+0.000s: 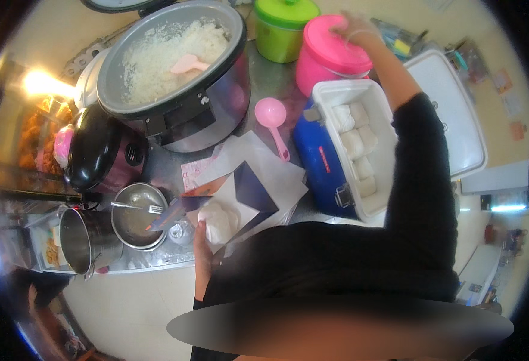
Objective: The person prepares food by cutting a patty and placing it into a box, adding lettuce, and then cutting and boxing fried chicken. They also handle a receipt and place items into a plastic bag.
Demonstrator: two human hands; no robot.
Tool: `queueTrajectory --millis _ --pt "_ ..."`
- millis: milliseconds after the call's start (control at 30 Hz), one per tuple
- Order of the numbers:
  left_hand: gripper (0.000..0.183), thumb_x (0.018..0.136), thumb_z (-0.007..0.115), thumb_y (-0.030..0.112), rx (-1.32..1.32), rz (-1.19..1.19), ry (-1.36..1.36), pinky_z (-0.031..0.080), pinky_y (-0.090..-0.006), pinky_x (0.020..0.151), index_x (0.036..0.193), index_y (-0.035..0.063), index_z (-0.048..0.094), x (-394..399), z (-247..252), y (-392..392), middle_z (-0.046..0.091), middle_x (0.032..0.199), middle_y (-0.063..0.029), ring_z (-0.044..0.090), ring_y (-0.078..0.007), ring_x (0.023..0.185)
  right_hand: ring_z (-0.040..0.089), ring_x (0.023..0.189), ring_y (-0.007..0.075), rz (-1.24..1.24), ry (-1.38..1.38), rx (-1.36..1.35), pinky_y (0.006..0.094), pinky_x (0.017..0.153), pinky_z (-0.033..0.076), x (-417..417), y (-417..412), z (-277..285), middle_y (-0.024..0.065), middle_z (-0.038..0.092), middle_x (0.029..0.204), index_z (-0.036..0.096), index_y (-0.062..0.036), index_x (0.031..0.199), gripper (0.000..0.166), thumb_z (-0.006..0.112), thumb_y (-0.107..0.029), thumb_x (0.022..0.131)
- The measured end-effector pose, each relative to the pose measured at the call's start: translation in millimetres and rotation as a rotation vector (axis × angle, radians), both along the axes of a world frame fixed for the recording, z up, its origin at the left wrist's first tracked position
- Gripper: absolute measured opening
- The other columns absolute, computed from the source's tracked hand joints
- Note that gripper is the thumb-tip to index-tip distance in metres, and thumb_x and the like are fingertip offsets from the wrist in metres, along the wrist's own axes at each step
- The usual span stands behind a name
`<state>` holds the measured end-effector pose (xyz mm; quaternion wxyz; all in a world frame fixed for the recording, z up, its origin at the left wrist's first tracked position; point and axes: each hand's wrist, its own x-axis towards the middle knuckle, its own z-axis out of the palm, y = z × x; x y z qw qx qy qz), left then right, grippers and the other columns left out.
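Note:
My left hand (204, 241) grips an open paper food box (256, 182) with dark blue and orange printing. Its thumb presses beside a white-wrapped rice portion (215, 223) in the box. Stretched out to the far right, my right hand (358, 30) is blurred at the lid of a pink plastic container (325, 49); its finger pose is unclear. Below that arm stands a blue cooler box (325, 167) with several white-wrapped portions (353, 143) inside. Sheets of white paper (282, 173) lie under the food box.
A large rice cooker (192, 122) holds rice and a pink paddle (186, 64). Nearby are a pink ladle (271, 113), green container (284, 40), smaller black cooker (99, 144), steel bowl (131, 225) with fork and steel pot (77, 241). The cooler's lid (449, 117) hangs open rightward.

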<state>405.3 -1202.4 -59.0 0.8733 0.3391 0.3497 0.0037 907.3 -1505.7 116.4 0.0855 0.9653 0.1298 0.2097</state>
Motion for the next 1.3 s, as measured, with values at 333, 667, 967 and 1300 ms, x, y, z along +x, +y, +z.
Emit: queueTrajectory --millis 333,667,967,1300 --pt "0.094 0.062 0.075 0.04 0.327 -0.047 -0.064 0.043 -0.0373 0.091 0.138 0.0041 0.033 3.4 0.3 11.0 0.047 0.123 -0.0137 0.051 -0.027 0.108 0.061 0.088 0.0317 0.041 0.205 0.236 0.0399 0.078 0.047 -79.7 24.0 87.7 0.019 0.063 0.099 0.059 -0.0036 0.1 0.034 0.057 -0.031 0.08" --pt "0.095 0.063 0.076 0.042 0.228 -0.173 -0.099 0.047 -0.0387 0.087 0.14 0.0075 0.032 33.4 17.0 6.4 0.045 0.126 -0.0147 0.05 -0.0273 0.109 0.057 0.094 0.033 0.194 0.635 0.08 0.0403 0.084 0.044 -180.8 -32.0 56.8 0.0168 0.058 0.097 0.053 -0.0072 0.099 0.043 0.068 -0.04 0.076" --pt "0.064 0.083 0.058 0.048 0.104 0.065 0.063 0.046 -0.0423 0.088 0.13 0.0065 0.043 19.2 10.0 -3.9 0.054 0.119 -0.0109 0.055 -0.0263 0.108 0.056 0.109 0.0307 0.117 0.384 -0.218 0.0366 0.093 0.043 17.0 -3.9 -14.4 0.0188 0.059 0.115 0.058 -0.0057 0.113 0.037 0.059 -0.025 0.082" --pt "0.056 0.089 0.055 0.031 0.328 0.142 0.122 0.027 -0.0307 0.104 0.134 0.0022 0.04 -46.9 -55.8 -1.7 0.048 0.128 -0.0075 0.041 -0.0183 0.121 0.052 0.114 0.032 0.492 0.24 -0.393 0.043 0.098 0.038 37.7 37.1 -67.1 0.0202 0.055 0.121 0.054 -0.0021 0.121 0.037 0.041 -0.018 0.09"
